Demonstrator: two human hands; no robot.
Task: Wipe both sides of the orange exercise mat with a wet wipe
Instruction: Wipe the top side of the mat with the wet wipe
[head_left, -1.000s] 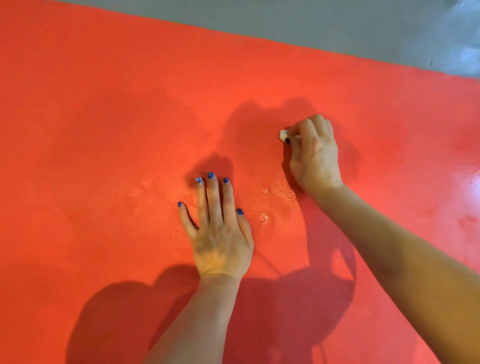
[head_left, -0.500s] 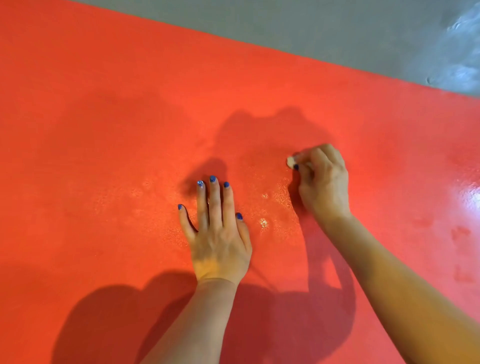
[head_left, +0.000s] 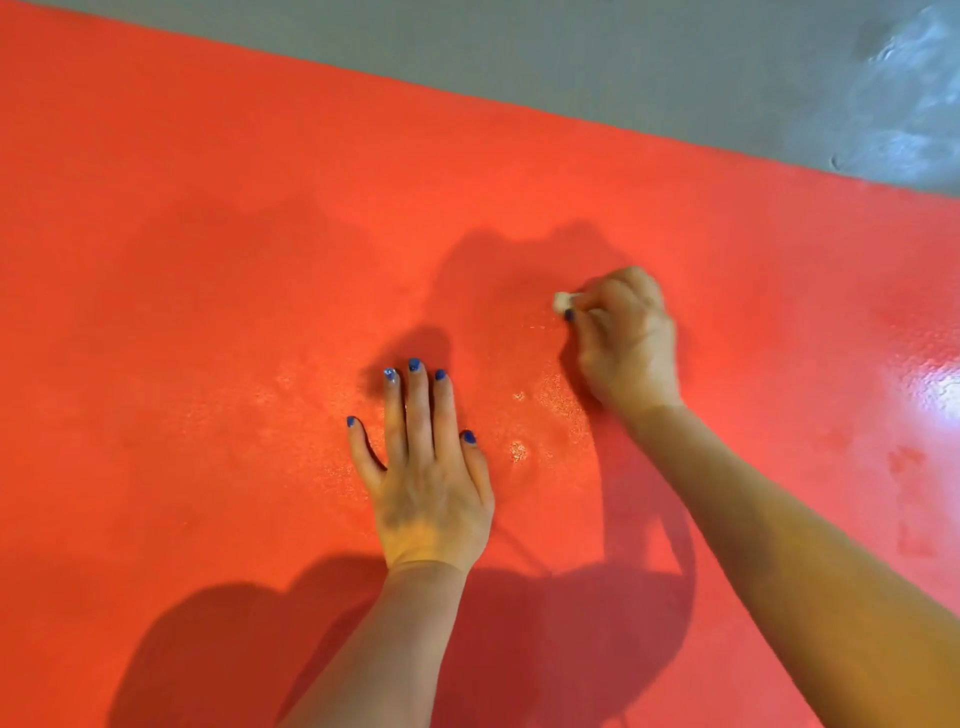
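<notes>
Orange mat (head_left: 208, 260) flat on grey floor (head_left: 571, 67), fills most of view. L hand (head_left: 426, 467) flat, fingers straight, pressing mat. R hand (head_left: 628, 338) curled round small balled wet wipe (head_left: 562, 300), rubbing mat centre. Wet sheen near both hands & at right edge – this side partly wiped, prob more left. Underside hidden – can't tell if done. Wipe mostly covered by fingers

Most of the wet wipe (head_left: 562, 300) is hidden inside the right hand (head_left: 628, 343); the mat (head_left: 208, 260) runs past the edges.
</notes>
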